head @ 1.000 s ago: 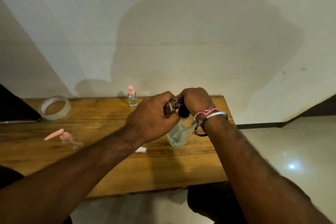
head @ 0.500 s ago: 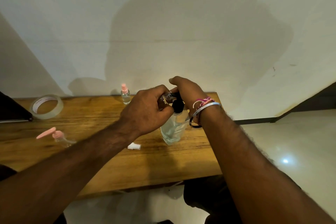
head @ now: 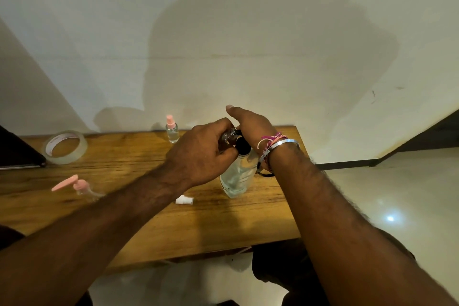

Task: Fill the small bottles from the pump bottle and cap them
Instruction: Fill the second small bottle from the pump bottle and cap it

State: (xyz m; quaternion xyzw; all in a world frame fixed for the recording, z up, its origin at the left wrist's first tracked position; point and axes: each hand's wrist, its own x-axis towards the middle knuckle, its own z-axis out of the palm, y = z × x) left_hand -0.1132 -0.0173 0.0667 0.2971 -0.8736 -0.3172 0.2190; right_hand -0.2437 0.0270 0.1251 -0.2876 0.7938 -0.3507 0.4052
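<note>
the filling is looking partway done, as far as one view can show. the left hand (head: 198, 154) is gripping a small clear bottle (head: 228, 136) with curled fingers, tilting its open neck toward the black pump head (head: 243, 145) of the large clear pump bottle (head: 236, 179), which is standing upright on the wooden table (head: 149, 231) just in front of the person. the right hand (head: 250, 124) is lying over the pump head with its fingers stretched out fairly straight and the thumb lifted, seemingly pressing rather than grasping; the underside of the palm is hidden, so exactly how it is contacting the pump is hard to tell. how much liquid is sitting in the held bottle cannot be judged, since the fingers are covering most of it. at the back edge of the table a small bottle with a pink spray cap (head: 172, 129) is standing upright and capped, so that one is probably finished. near the left forearm another small bottle with a pink pump top (head: 79, 186) is lying on its side; whether it is filled is unclear. a loose white cap (head: 184, 201) is lying on the table just beside the pump bottle, likely waiting for the bottle in hand. a roll of clear tape (head: 65, 147) is sitting well apart at the far left. what is remaining, by this reading: finishing this fill and capping it.
</note>
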